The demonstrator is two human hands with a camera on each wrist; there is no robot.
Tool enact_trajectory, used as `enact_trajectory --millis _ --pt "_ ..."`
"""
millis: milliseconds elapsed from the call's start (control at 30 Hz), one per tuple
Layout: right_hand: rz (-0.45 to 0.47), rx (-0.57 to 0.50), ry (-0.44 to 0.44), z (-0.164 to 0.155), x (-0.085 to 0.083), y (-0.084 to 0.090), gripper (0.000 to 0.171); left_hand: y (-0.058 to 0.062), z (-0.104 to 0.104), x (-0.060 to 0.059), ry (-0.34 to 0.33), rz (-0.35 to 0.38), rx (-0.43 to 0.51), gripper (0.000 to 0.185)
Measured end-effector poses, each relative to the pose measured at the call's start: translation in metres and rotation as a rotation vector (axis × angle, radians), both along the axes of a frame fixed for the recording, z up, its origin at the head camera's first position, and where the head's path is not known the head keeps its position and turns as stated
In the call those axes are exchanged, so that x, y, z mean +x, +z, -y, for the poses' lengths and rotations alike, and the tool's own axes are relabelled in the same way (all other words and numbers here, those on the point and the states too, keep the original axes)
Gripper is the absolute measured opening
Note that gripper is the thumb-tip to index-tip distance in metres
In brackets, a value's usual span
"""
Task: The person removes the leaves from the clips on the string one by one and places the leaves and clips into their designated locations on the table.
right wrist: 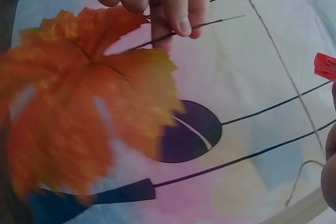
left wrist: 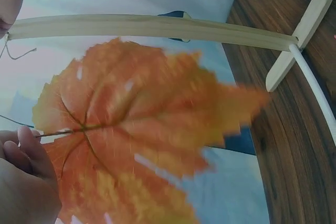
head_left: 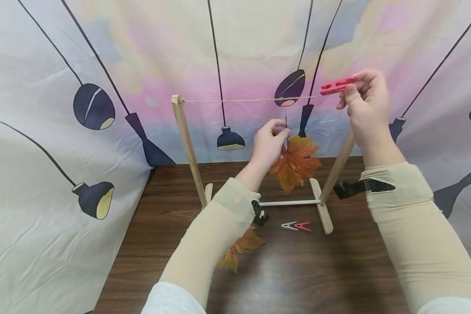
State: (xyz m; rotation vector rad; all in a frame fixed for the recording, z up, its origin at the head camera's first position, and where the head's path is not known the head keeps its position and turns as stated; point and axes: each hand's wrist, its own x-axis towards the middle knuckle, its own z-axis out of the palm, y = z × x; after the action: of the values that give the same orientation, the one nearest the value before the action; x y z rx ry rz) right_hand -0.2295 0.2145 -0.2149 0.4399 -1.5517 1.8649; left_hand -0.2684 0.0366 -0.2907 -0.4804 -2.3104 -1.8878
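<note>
Head view, left hand [head_left: 268, 144] pinching orange leaf [head_left: 295, 162] by its stem below the string [head_left: 251, 100], right hand [head_left: 366, 104] gripping red clothespin [head_left: 336, 85] at the string, left wrist view, leaf [left wrist: 142, 140] before wooden frame [left wrist: 157, 27], right wrist view, clothespin [right wrist: 326, 66] at right edge

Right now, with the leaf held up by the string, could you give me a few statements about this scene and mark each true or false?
1. The left hand pinches the stem of an orange leaf. True.
2. The right hand holds a blue clothespin. False: the clothespin is red.
3. A string runs across the top of the wooden frame. True.
4. The held leaf is already clipped to the string. False: it hangs from the left hand, below the string.
5. Two small clothespins lie on the table. True.
6. The tabletop holds no other leaf. False: a second leaf lies there.
</note>
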Motion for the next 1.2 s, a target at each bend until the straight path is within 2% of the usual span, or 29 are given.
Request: enact_trajectory --millis 333,900,1200 --pt "0.017 -0.027 0.033 0.0 0.0 -0.024 0.021 -0.007 0.004 -0.001 0.011 0.015 0.052 0.009" --pt "0.04 -0.065 0.081 -0.001 0.002 -0.048 0.028 -0.02 0.013 -0.004 0.035 0.021 0.064 0.011" --pt "0.113 -0.073 0.099 0.001 0.002 -0.074 0.028 -0.03 0.019 -0.006 0.023 0.056 0.109 0.012"
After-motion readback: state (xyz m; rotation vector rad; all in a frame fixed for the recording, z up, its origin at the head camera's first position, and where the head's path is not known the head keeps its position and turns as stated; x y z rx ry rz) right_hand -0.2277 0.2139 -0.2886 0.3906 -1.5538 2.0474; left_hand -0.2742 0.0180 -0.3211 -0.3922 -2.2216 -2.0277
